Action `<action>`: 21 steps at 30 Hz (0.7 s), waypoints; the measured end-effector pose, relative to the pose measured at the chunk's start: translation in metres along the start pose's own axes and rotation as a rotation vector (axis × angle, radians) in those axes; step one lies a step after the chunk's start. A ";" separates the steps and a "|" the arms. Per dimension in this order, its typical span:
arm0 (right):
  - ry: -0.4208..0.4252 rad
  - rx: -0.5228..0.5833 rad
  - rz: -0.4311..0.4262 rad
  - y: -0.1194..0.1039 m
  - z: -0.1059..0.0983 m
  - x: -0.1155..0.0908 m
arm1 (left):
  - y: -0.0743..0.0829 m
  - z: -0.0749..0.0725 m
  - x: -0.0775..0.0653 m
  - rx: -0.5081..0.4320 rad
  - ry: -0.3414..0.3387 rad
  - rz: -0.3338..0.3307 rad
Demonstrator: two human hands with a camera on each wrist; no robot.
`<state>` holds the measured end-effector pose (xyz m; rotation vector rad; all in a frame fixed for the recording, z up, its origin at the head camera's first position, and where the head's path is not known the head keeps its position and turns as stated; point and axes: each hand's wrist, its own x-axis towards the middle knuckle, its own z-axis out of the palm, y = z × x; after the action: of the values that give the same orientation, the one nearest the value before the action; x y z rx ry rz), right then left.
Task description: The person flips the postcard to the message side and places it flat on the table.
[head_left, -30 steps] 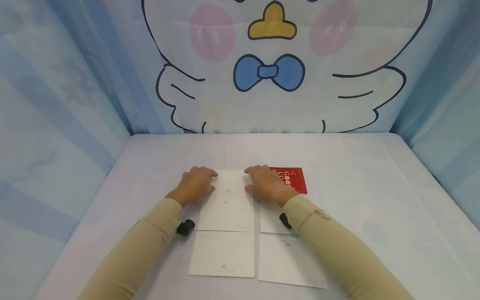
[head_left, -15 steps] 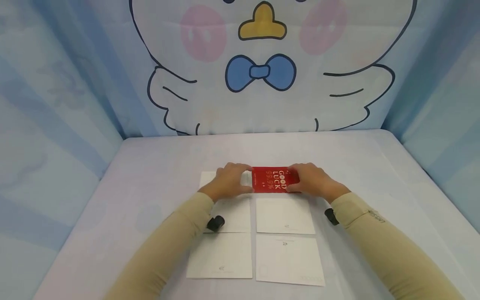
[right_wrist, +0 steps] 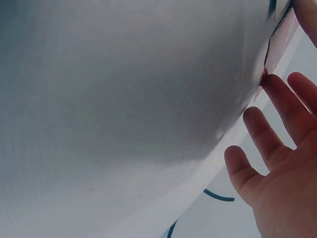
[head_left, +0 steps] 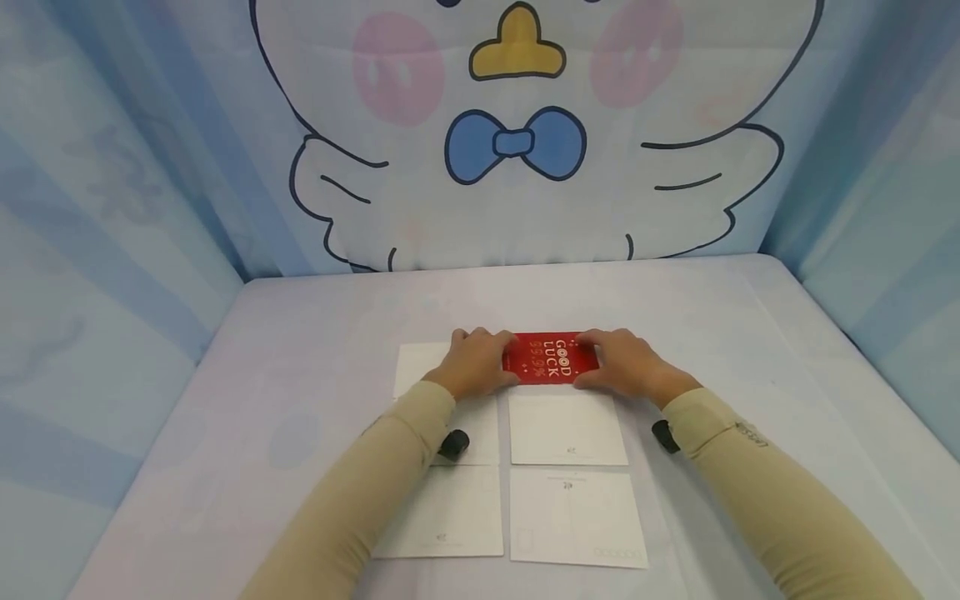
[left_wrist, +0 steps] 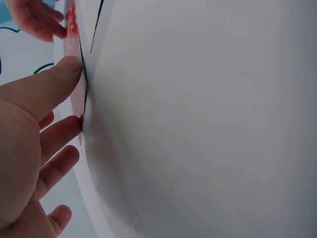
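A red card point(head_left: 551, 358) printed "GOOD LUCK" lies at the back of the right column of cards. My left hand point(head_left: 478, 362) is at its left end, thumb point(left_wrist: 69, 67) and index finger spread along it and touching its edge. My right hand point(head_left: 626, 364) is at the opposite end, with thumb and fingertips on the card's right corners. In the right wrist view, the lower fingers point(right_wrist: 257, 129) are spread and fairly straight beside the card's edge.
White cards lie in two columns: a back left one point(head_left: 412, 367) partly behind my left hand, a front left one point(head_left: 457, 517), a middle right one point(head_left: 570, 429) and a front right one point(head_left: 577, 517). Patterned curtains point(head_left: 97, 250) enclose the table point(head_left: 720, 317).
Both hands have moved right from the back left white card to the red card's ends. In the last half second, the left hand has shifted slightly right against the card.
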<state>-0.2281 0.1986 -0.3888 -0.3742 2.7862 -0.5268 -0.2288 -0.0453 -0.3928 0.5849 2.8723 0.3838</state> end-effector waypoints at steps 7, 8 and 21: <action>0.035 0.029 0.001 0.003 -0.001 -0.003 | -0.001 -0.009 -0.001 -0.028 -0.068 -0.018; 0.040 0.024 -0.005 0.003 -0.001 -0.004 | -0.001 -0.009 -0.001 -0.030 -0.073 -0.018; 0.304 -0.038 -0.166 0.000 -0.008 -0.012 | 0.000 -0.008 -0.002 -0.065 0.180 0.042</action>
<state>-0.2189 0.2048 -0.3793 -0.5826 3.0775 -0.6147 -0.2288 -0.0477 -0.3849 0.6305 3.0074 0.5606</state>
